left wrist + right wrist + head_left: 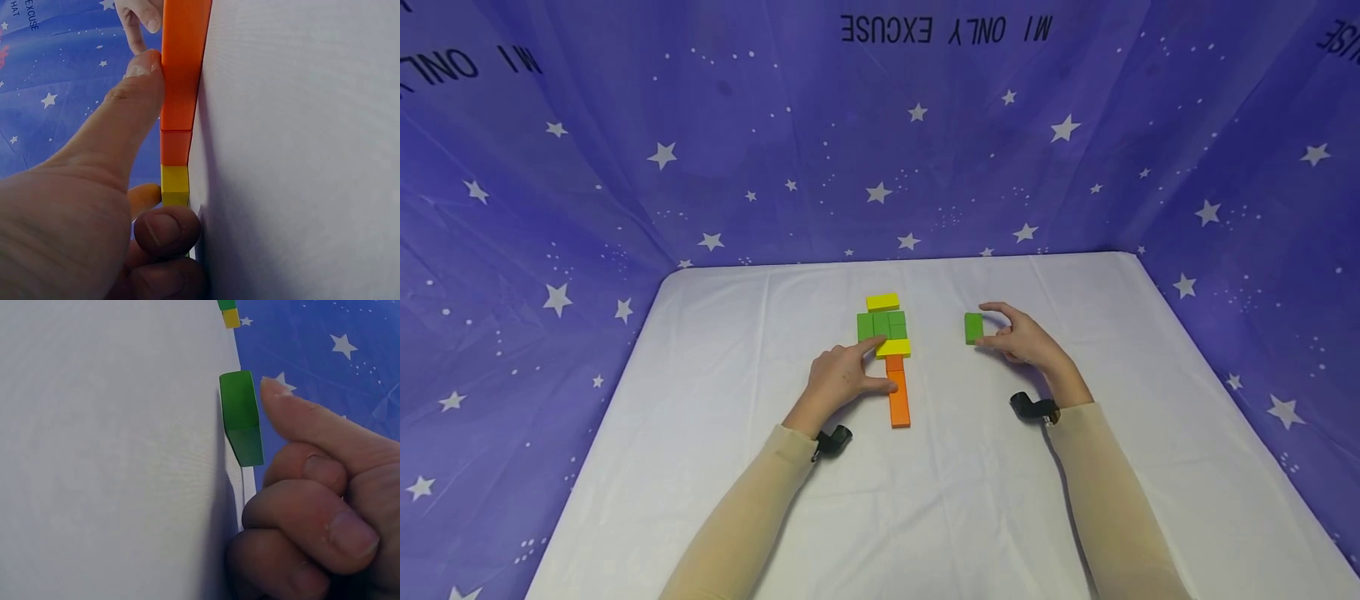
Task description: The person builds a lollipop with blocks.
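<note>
My left hand lies along the left of a flat row of blocks. Its thumb tip rests at the long orange block, and its index fingertip is at the lower yellow block; in the left wrist view its other fingers are curled. A small orange block sits between those two. My right hand is at a separate green block, index finger and thumb spread at its far and near ends. In the right wrist view a narrow gap shows between the thumb tip and this block.
Several green blocks stand side by side beyond the lower yellow block, with another yellow block farther back. All lie on a white-covered table. A purple starry curtain surrounds the table's back and sides.
</note>
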Demonstrator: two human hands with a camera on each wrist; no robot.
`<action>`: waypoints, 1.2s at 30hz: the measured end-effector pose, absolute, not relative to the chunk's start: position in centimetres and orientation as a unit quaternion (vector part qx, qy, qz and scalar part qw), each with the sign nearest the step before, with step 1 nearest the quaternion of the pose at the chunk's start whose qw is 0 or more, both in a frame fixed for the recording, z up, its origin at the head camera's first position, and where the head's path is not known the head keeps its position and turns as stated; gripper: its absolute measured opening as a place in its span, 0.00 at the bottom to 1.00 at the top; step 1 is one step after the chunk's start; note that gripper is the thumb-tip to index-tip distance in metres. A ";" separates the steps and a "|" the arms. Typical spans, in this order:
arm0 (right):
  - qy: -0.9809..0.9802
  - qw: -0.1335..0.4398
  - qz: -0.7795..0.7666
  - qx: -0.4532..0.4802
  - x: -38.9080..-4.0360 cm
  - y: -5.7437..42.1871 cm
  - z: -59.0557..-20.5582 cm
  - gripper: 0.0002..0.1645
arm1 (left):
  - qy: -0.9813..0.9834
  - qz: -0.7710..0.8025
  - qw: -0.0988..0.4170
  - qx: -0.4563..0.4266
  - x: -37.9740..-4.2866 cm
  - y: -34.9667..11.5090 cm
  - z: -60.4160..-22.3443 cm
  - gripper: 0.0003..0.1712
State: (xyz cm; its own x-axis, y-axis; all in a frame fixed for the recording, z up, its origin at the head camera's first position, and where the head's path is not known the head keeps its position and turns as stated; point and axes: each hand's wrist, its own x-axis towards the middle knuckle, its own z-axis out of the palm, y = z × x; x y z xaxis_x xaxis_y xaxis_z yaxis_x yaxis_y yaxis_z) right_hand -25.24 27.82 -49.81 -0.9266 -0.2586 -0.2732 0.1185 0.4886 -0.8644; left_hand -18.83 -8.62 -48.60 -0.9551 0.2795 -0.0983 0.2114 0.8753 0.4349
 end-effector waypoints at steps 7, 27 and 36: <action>0.843 0.201 -0.498 -0.026 -25.4 27.6 -49.8 0.50 | 0.965 0.216 0.080 0.127 -18.8 -8.7 -48.7 0.56; 0.859 0.174 -0.480 -0.038 -25.0 27.3 -49.9 0.43 | 0.965 0.215 0.083 0.127 -18.8 -8.6 -48.5 0.56; 0.850 0.165 -0.496 -0.068 -24.8 26.1 -49.5 0.42 | 0.964 0.218 0.084 0.126 -18.8 -8.6 -48.5 0.56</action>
